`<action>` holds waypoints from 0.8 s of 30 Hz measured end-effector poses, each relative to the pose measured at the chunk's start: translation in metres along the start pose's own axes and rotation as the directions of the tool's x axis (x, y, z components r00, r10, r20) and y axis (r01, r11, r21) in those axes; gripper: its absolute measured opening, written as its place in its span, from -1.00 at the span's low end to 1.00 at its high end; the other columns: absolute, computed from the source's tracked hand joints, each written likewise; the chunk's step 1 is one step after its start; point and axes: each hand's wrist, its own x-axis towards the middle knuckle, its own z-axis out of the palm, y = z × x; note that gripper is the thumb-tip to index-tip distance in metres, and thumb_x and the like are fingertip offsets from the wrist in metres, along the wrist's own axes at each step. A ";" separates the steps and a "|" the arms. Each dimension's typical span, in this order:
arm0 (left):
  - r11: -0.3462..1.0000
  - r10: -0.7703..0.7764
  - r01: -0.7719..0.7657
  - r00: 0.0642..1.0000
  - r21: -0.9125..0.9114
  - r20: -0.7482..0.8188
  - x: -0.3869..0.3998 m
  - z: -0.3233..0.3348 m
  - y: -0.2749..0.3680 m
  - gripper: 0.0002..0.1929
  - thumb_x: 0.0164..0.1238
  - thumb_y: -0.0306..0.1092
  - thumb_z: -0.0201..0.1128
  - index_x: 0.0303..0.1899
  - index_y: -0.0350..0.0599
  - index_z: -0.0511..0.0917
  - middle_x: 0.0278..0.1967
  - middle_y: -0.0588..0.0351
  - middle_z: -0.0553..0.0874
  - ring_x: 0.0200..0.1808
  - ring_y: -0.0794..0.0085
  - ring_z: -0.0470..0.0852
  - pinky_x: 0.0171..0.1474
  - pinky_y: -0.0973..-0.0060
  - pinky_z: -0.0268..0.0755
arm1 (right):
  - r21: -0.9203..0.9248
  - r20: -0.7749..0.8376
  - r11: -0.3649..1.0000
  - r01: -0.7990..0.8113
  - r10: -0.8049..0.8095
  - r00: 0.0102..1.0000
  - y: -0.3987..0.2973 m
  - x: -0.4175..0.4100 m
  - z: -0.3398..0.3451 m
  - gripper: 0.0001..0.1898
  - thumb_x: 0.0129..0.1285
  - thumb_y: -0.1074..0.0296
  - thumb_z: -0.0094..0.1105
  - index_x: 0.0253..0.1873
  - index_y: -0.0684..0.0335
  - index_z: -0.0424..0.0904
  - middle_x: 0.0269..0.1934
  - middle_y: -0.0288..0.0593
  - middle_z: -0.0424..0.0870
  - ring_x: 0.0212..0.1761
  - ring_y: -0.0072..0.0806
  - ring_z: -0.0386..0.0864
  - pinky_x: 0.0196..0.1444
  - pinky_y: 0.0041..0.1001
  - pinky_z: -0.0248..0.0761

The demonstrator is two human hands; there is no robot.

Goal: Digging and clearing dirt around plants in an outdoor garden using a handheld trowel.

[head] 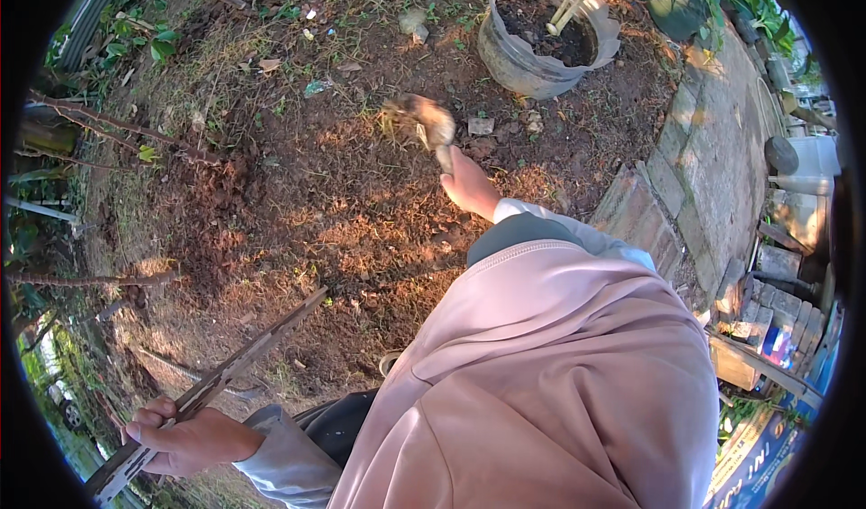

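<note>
A weathered wooden stick [250, 346] slants across the lower left, and my left hand [196, 436] is closed around its lower part. Its far end points to the bare brown soil [284, 231]. Further up, my right hand [468, 183] grips the short handle of a hand tool [440, 126], whose head is blurred. Dry grass and roots [402, 120] lie at or on the tool's head; I cannot tell which. Just beyond this hand stands a translucent plastic pot [534, 79] with a jagged rim, holding dark soil and pale plant stems.
Bare woody stems [128, 126] reach in from the left. A concrete path [727, 143] curves along the right, with broken slabs [639, 218] at its edge. Stacked blocks [778, 309] and a printed banner [758, 461] are at the lower right. A stone [413, 23] lies near the top.
</note>
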 end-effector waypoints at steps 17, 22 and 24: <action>1.000 -0.001 0.000 1.000 0.008 0.031 -0.001 -0.001 0.000 -0.82 0.38 -0.38 0.07 -0.32 -0.29 0.32 -0.61 0.17 0.31 -0.56 0.52 0.32 -0.48 0.55 0.16 | 0.134 -0.138 0.933 -0.334 0.351 0.926 0.044 -0.009 -0.004 -0.38 0.18 0.33 -0.01 0.25 0.55 0.01 0.05 0.44 0.35 0.00 0.28 0.41 0.05 -0.05 0.30; 0.997 -0.012 0.017 0.997 -0.071 0.081 0.009 -0.017 -0.002 -0.82 0.33 -0.41 0.15 -0.32 -0.31 0.36 -0.58 0.12 0.43 -0.54 0.49 0.40 -0.45 0.55 0.32 | 0.052 -0.122 0.963 -0.264 0.269 0.955 0.028 -0.013 -0.037 -0.35 0.17 0.32 0.03 0.28 0.54 0.01 0.09 0.41 0.34 0.07 0.21 0.39 0.13 -0.11 0.27; 0.997 -0.016 0.023 0.997 -0.078 0.081 0.005 -0.015 -0.003 -0.82 0.33 -0.40 0.15 -0.31 -0.31 0.36 -0.58 0.12 0.43 -0.54 0.50 0.40 -0.44 0.56 0.32 | -0.155 -0.244 0.988 -0.003 -0.036 0.969 0.025 -0.018 -0.047 -0.32 0.18 0.32 0.04 0.32 0.51 -0.03 0.18 0.41 0.25 0.12 0.18 0.36 0.18 -0.15 0.25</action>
